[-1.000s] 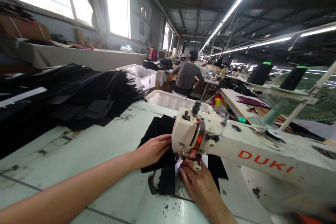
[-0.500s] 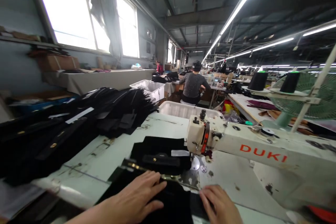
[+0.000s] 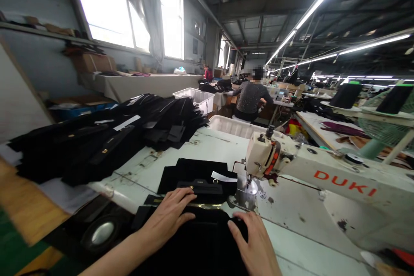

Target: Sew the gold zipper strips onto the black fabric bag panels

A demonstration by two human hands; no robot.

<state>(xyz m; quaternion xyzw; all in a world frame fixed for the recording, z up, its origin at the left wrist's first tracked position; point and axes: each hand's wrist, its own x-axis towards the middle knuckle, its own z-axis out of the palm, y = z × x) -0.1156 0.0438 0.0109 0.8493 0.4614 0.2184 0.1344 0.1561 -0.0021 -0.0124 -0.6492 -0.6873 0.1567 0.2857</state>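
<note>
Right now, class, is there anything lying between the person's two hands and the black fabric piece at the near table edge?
Nothing visible: the left hand and the right hand both rest flat on the black fabric piece, beside the cream DUKI sewing machine.

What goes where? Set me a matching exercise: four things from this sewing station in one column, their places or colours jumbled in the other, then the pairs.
1. left hand
2. white label
3. DUKI lettering
4. white tub

a. orange, on the sewing machine arm
b. beyond the table's far edge
c. flat on the black fabric at the near edge
d. on the folded black piece by the needle

Pairs: 1-c, 2-d, 3-a, 4-b
</note>
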